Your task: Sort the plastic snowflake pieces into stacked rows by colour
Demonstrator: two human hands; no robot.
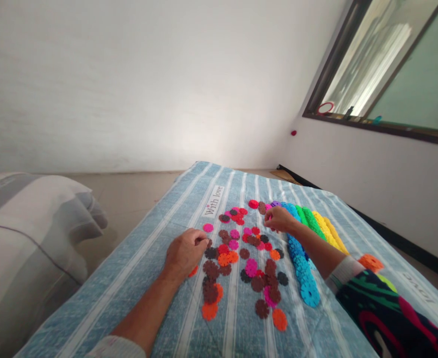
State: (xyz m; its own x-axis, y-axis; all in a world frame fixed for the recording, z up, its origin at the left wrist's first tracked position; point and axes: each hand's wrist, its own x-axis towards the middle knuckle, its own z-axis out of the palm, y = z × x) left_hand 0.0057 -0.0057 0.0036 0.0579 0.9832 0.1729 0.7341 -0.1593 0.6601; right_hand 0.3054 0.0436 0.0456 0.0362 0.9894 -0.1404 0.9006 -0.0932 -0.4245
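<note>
Flat, notched plastic discs lie scattered over the blue striped cloth (155, 263), among them a brown disc (262, 309), an orange disc (279, 319) and a pink disc (208, 227). My left hand (187, 251) is at the left edge of the scatter, thumb and fingers pinched by a small brown disc (209, 243). My right hand (279, 219) is closed at the far right of the scatter, fingertips together; what they hold, if anything, is hidden. Beside it lie overlapping rows of discs: a blue row (300, 266), a green row (311, 222) and a yellow row (330, 231).
An orange stack of discs (370, 262) sits right of my right forearm. A stool or seat under a pale cover (36, 248) stands at the left. White walls (147, 89) rise behind the table, with a dark-framed window (397, 69) at the upper right.
</note>
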